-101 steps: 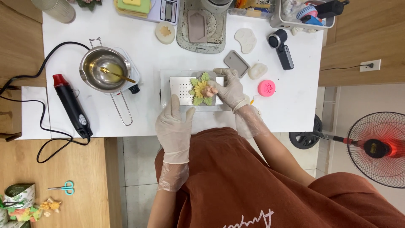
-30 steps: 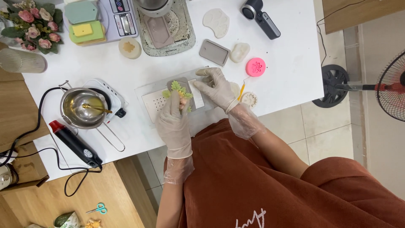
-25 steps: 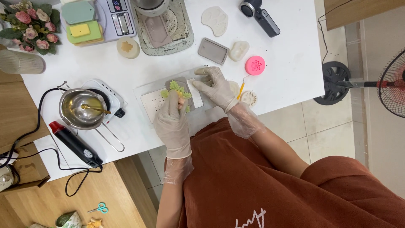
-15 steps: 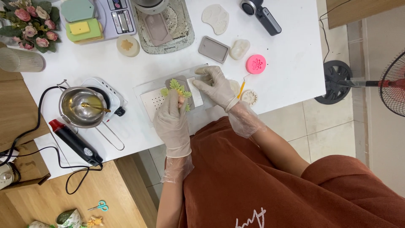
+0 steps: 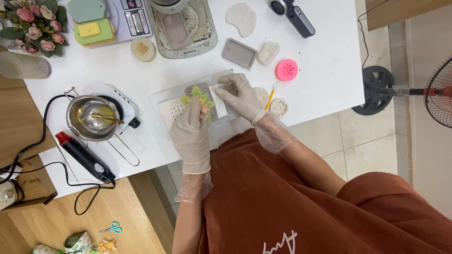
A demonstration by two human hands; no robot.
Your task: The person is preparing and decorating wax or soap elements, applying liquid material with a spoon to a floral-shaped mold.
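Observation:
Both my hands wear thin clear gloves. My left hand point(image 5: 190, 134) grips a small bunch of green dried flowers point(image 5: 197, 95) over a grey rectangular mould point(image 5: 198, 88) that lies on a white perforated tray point(image 5: 165, 109). My right hand point(image 5: 241, 98) rests on the right end of that tray, its fingertips touching a white strip beside the mould. It holds nothing that I can see.
A metal pot point(image 5: 92, 117) sits on a small white hotplate at left, with a black-and-red heat gun point(image 5: 84, 157) near the table edge. A scale, grey, white and pink moulds point(image 5: 286, 69), a yellow-handled tool point(image 5: 269, 97) and a standing fan point(image 5: 426, 91) surround the work area.
My left hand has curled around the green flowers and lifted them slightly above the mould. My right hand has stayed at the tray's right end. The view has shifted a little.

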